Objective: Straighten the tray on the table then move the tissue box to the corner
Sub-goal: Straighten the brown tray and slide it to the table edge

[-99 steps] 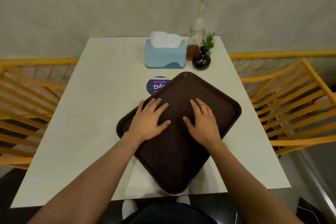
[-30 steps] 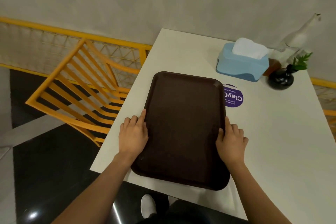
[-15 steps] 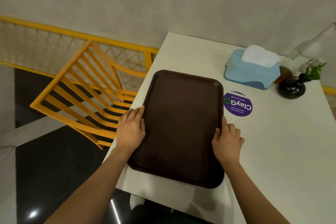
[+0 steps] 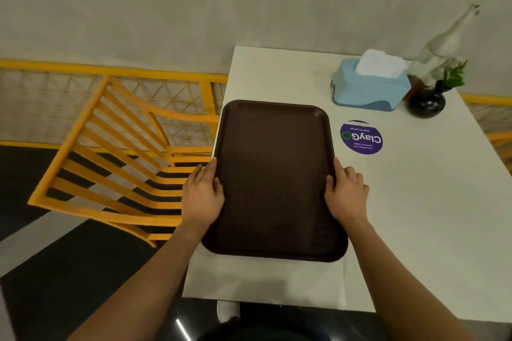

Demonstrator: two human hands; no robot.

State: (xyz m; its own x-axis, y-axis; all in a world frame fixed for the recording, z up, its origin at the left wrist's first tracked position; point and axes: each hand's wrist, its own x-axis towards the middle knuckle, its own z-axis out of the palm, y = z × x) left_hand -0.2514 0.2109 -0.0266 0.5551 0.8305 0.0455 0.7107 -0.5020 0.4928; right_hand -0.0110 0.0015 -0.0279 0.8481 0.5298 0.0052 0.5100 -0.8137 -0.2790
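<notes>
Squarely along the left edge of the white rectangular table (image 4: 415,216), a dark brown rectangular plastic tray (image 4: 273,174) with rounded corners is laid flat, its long sides running away from the person and its left rim lying just at the table's left edge. The tray is flanked by both bare hands. The left hand (image 4: 202,196) is pressed against the left rim with fingers extended and held together, the thumb resting over the rim on the tray's surface; the right hand (image 4: 346,194) is placed the same way against the right rim, fingers loosely spread on the table and thumb laid on the tray's edge. Neither hand is curled into a full grasp; the tray is merely braced between the two palms. Just right of the tray's far end, a round purple sticker with white and green lettering (image 4: 361,137) is seen on the tabletop. Beyond it, near the wall side, a light blue plastic tissue box (image 4: 370,90) with white tissue protruding from its top is set, well apart from the tray. Beside the box, to the right, a clear glass bottle (image 4: 440,47) and a small round black vase holding a green sprig (image 4: 428,99) are found. An orange slatted chair (image 4: 116,163) is seen to the left of the table.
</notes>
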